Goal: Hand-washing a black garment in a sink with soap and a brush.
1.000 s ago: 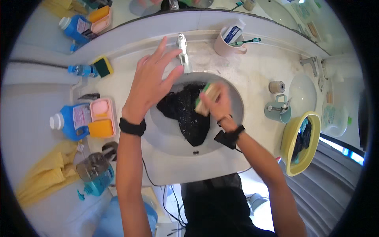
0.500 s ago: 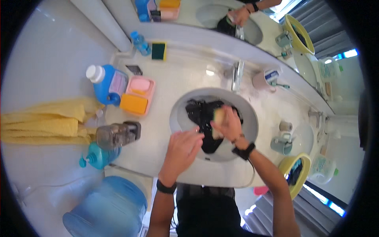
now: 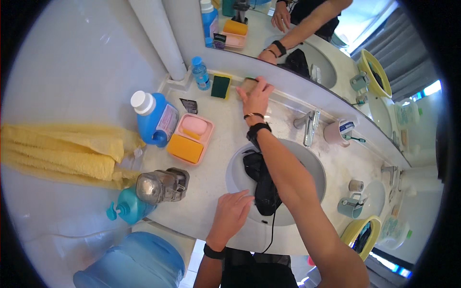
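My right hand [image 3: 255,98] reaches to the back of the counter, thumb and fingers around a sponge [image 3: 248,85] with a pale brown face and dark green edge, partly hidden by the hand. My left hand [image 3: 229,216] hovers over the near left rim of the sink [image 3: 314,165], fingers stretched and holding nothing. In the basin lies a wet-looking black item [image 3: 266,189], its exact kind unclear. From it a thin black cord [image 3: 272,230] runs over the counter's front edge. My right forearm crosses above the basin and covers part of the item.
A green-and-yellow sponge [image 3: 221,86] and small blue bottle [image 3: 200,74] stand left of my right hand. The faucet [image 3: 311,127] and pink cup [image 3: 336,133] are to its right. Leftward sit a pink soap dish [image 3: 205,144], blue detergent bottle [image 3: 156,120] and teal pump bottle [image 3: 129,206].
My right hand has carried the sponge from the black item in the basin to the counter's back edge. My left hand stays near the sink's left rim; the view has shifted.
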